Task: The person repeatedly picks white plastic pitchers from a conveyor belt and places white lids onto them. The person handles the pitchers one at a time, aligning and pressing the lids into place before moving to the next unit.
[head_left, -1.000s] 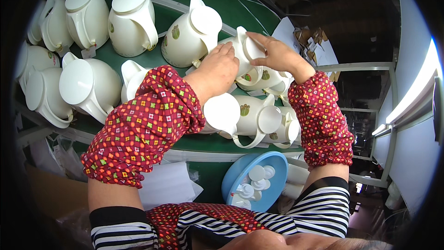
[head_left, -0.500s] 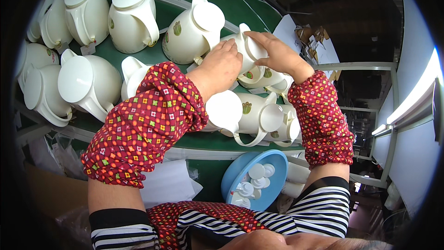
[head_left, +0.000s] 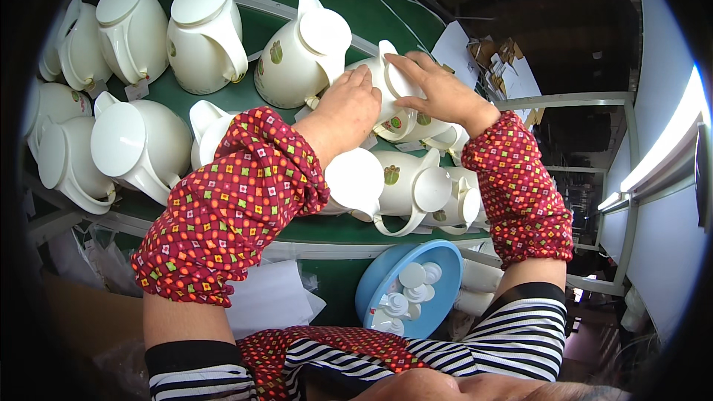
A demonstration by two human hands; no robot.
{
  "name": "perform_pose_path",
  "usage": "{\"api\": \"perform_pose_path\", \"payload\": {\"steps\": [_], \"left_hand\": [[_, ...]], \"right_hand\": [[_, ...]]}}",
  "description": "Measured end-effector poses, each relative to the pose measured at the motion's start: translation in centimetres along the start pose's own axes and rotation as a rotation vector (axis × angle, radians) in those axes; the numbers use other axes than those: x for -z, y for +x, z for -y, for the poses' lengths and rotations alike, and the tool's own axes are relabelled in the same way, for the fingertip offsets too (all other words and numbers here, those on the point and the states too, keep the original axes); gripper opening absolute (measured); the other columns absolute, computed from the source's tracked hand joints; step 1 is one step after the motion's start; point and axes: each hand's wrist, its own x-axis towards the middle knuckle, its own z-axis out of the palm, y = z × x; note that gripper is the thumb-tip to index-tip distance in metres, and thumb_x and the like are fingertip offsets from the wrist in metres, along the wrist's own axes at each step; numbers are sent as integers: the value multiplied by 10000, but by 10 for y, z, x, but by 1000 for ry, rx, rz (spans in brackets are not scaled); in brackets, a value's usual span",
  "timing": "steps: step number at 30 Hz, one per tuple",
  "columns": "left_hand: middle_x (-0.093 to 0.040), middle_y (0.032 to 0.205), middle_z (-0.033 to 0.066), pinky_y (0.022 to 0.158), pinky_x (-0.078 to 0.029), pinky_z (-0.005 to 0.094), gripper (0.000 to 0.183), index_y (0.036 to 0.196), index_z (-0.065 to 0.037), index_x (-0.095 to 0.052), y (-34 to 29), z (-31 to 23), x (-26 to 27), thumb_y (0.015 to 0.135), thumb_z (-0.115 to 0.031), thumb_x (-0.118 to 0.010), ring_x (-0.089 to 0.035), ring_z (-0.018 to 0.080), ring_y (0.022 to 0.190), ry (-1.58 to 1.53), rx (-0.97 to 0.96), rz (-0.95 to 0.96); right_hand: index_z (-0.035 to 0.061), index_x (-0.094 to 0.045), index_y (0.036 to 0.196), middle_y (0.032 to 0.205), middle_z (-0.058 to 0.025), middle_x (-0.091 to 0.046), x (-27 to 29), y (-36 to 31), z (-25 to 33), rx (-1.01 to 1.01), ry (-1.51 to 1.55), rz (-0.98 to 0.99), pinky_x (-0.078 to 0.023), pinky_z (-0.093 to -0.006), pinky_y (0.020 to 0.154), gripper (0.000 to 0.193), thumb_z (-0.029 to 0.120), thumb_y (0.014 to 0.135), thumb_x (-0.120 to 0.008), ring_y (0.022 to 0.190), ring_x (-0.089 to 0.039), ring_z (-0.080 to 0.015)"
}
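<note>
A cream-white jug (head_left: 385,102) with a spout and a round white lid (head_left: 401,83) stands at the middle back. My left hand (head_left: 346,108) lies against its left side, fingers bent over the body. My right hand (head_left: 445,93) holds the lid's rim from the right, thumb near and fingers at the far edge. The lid appears seated on the jug. Just left of my left hand stands a similar jug (head_left: 297,67) with a green printed motif. In front of my hands are a bright white jug lid (head_left: 355,182) and another motif jug (head_left: 401,182).
More lidded jugs, such as one (head_left: 204,37) at the back left, stand in rows on the green table (head_left: 379,4). A blue basin (head_left: 445,282) near me holds several white lids (head_left: 412,275). White paper (head_left: 267,301) lies to its left. Cardboard scraps (head_left: 505,59) are at the back right.
The whole view has shifted slightly, so the jugs appear a little lower and further left. Both hands stay on the same jug and lid, with little visible change of grip.
</note>
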Motion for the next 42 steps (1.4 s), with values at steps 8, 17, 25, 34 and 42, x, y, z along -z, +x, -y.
{"api": "perform_pose_path", "payload": {"steps": [8, 17, 25, 34, 42], "left_hand": [[-569, 1404, 345, 1194, -366, 459, 418, 1180, 116, -655, 5, -5, 3, 787, -22, -693, -466, 431, 1423, 21, 15, 92], [-513, 1459, 359, 1186, -378, 464, 402, 1156, 131, -668, 8, -5, 5, 769, 22, -677, -438, 432, 1448, -33, 47, 100], [-697, 1143, 239, 1052, -497, 434, 271, 1058, 71, -698, 23, -10, 31, 796, 31, -641, -618, 376, 1194, -25, 91, 171], [-585, 1387, 256, 1153, -403, 476, 449, 1235, 72, -637, 54, -115, -11, 966, -287, -629, -513, 382, 1357, -116, -134, 226], [-353, 1608, 321, 1277, -209, 508, 868, 1486, 109, -433, 62, -131, -51, 1024, -623, -492, -268, 416, 1555, -155, -109, 330]], "right_hand": [[29, -474, 1424, 955, -257, -700, -19, 2, 1, -147, -241, -59, -589, -464, 696, 669, 520, 995, -622, 787, -725, -408], [-143, -570, 1207, 1012, -298, -741, -23, 27, 41, -634, -163, -12, -601, -452, 810, 844, 667, 1024, -418, 934, -754, -412], [-31, -513, 1484, 1237, -262, -713, 27, -41, -59, -841, 9, 111, -540, -447, 992, 929, 745, 974, -466, 1182, -692, -363], [74, -494, 1525, 1310, -209, -695, 0, -69, -78, -754, 274, 169, -553, -414, 992, 844, 447, 836, -807, 1164, -693, -372], [191, -574, 1438, 1516, -122, -529, -22, -103, -97, -170, 107, 23, -514, -419, 1115, 860, -163, 684, -787, 1317, -583, -366]]}}
